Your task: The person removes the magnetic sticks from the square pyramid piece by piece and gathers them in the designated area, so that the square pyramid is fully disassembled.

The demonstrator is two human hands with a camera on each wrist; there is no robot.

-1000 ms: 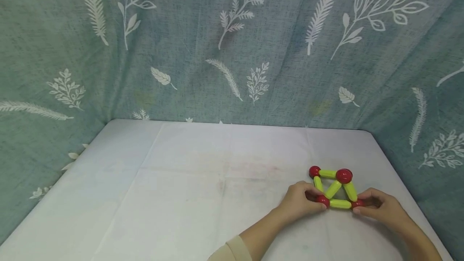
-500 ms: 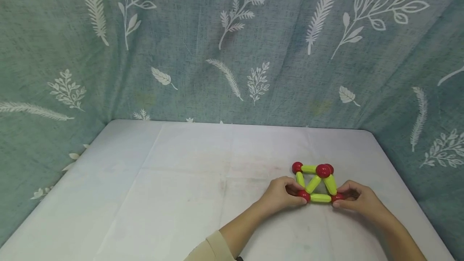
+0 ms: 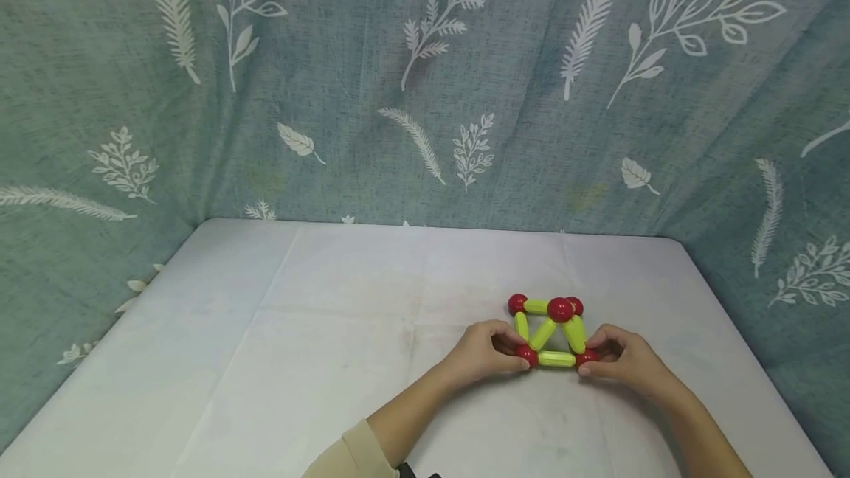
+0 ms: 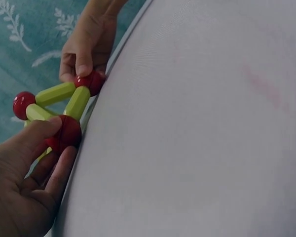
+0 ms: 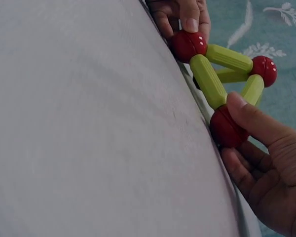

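Note:
A toy frame of yellow-green connecting rods and red balls sits on the right half of the table, held from both sides. My left hand pinches its near-left red ball between thumb and fingers. At the near-right red ball, my right hand has a similar pinch. One red ball stands raised, with rods sloping down from it to both gripped corners. Farther back are a far-left ball and a far-right ball, the latter partly hidden behind the raised one.
A white cloth covers the table, faintly stained near the middle. Behind it and at both sides hangs a green-blue leaf-patterned curtain. A beige sleeve shows on the left arm.
Both hands have moved left across the table, carrying or sliding the frame with them. Their pinch on the two near balls looks the same, and the frame keeps its shape.

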